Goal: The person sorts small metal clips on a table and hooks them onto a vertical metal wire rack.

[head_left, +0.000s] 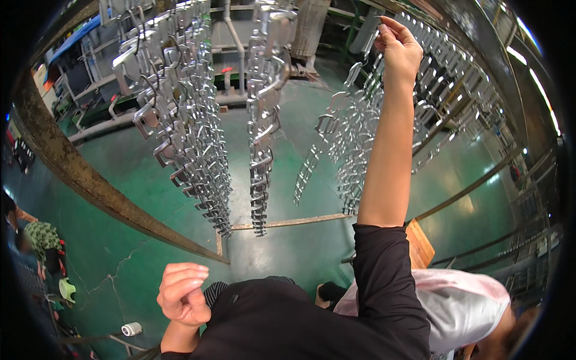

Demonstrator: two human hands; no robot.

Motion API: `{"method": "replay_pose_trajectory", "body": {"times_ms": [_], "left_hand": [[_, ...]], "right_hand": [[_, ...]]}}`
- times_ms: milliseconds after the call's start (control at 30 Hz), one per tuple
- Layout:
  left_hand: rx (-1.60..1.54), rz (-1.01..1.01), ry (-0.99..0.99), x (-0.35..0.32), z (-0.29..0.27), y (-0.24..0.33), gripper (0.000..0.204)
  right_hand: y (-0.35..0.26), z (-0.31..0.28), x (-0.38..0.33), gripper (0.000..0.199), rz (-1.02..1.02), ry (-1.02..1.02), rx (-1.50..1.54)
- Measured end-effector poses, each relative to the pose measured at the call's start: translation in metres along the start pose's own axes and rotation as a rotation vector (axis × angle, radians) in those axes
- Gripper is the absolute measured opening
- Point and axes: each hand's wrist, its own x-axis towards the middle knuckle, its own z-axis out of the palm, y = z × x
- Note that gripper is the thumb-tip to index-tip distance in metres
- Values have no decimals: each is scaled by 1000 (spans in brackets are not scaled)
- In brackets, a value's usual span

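You stand over a glossy green floor (pixel 288 150) in a workshop, with a rusty rail (pixel 90 180) crossing at your left. Your right hand (pixel 397 51) is raised high, fingertips pinched on a thin wire hook (pixel 366 51) at the top of a hanging string of shiny metal brackets (pixel 345 144). Your left hand (pixel 183 294) is curled into a loose, empty fist near your chest, well apart from the other strings (pixel 192 114).

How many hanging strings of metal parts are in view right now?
4, maybe more hidden: a thick string at left, a narrow string at centre, a third string under the raised right hand, and a far string at right.
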Motion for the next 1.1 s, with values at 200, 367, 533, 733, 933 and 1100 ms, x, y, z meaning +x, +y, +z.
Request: {"method": "replay_pose_trajectory", "body": {"times_ms": [200,367,533,733,933,1100], "left_hand": [[111,-37,121,-28,-11,1,12],[185,-96,91,-40,-12,9,17],[236,-131,126,-46,-8,11,18],[315,-176,167,-50,-6,13,20],[356,-214,281,-54,0,11,16],[370,-224,270,-54,-1,11,19]], "right_hand": [[34,30,48,14,-76,-59,-60],[65,51,80,13,-80,-18,-74],[124,50,151,12,-469,112,-349],[144,60,175,13,-550,269,-423],[151,56,197,16,-643,333,-472],[144,54,204,14,-765,204,-425]]}}
